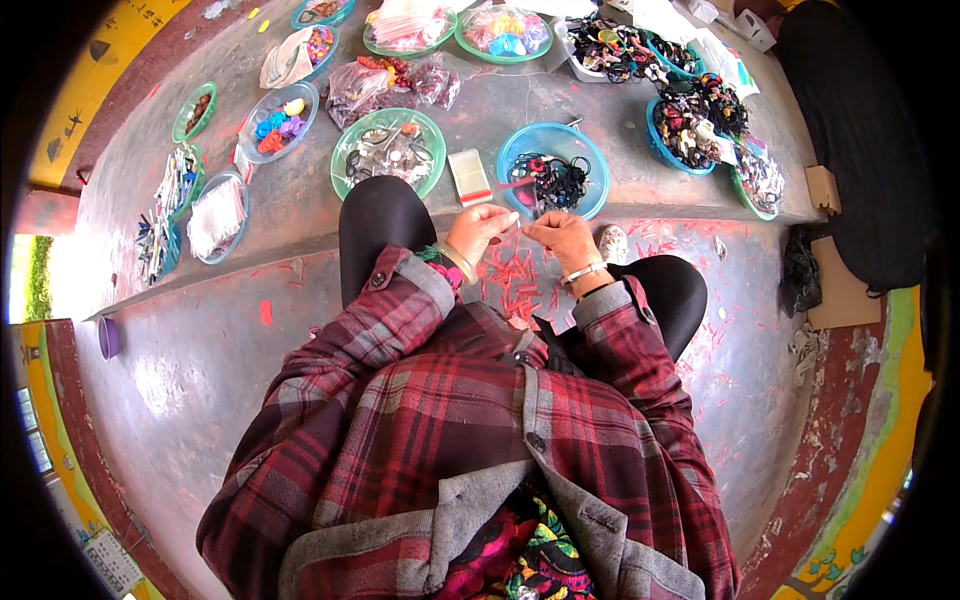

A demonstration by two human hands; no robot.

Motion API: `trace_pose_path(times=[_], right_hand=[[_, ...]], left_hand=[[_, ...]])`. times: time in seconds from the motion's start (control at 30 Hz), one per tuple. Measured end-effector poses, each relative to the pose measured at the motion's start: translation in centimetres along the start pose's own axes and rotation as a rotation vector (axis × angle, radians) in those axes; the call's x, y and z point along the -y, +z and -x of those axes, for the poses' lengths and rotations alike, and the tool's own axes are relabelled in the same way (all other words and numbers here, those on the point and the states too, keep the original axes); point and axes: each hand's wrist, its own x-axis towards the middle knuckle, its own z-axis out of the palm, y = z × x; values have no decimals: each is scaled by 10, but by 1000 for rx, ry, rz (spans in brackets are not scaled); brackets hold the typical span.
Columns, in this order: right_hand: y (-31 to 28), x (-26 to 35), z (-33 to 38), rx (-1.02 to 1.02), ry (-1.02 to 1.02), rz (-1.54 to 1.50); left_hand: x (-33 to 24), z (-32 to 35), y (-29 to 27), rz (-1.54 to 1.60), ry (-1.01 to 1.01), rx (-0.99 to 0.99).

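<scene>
My left hand (480,229) and my right hand (565,243) meet in front of my knees, fingertips pinched close together. Something small and pale shows at the fingertips, too tiny to name. Just beyond them, on the raised ledge, stands a blue plastic basket (514,151) with black elastic hair ties (560,182) in it. To its left lies a small rectangular clear box (468,176) with a red edge. A green basket (340,148) holding clear packets and dark bands sits beyond my left knee. Red scraps (515,282) litter the floor below my hands.
Baskets of coloured pieces (279,131), white sheets (218,218) and pens (157,235) stand at the left. Plastic bags (390,88) lie farther back. At the right are piles of dark hair ties (700,110), cardboard (845,283) and a black cloth (855,140). The ledge edge (690,216) crosses ahead.
</scene>
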Motion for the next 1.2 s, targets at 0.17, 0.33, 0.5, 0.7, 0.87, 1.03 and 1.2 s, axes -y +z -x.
trace_pose_path(times=[0.17, 0.33, 0.5, 0.7, 0.87, 1.03, 1.2], right_hand=[[6, 12, 5, -271, -113, 465], [15, 17, 9, -384, -525, 874], [21, 17, 9, -312, -661, 1031], [26, 13, 9, -197, -779, 1076], [25, 24, 13, -167, -691, 835], [-6, 14, -2, -321, -223, 491], [-18, 4, -2, 48, -33, 59]], left_hand=[[4, 1, -1, -239, 10, -16], [9, 11, 16, -156, 92, 148], [9, 9, 18, 127, 70, 147], [18, -2, 1, 193, -15, 158], [7, 1, 3, 145, -36, 58], [-5, 0, 0, 121, -54, 91], [1, -2, -3, 94, -76, 276]])
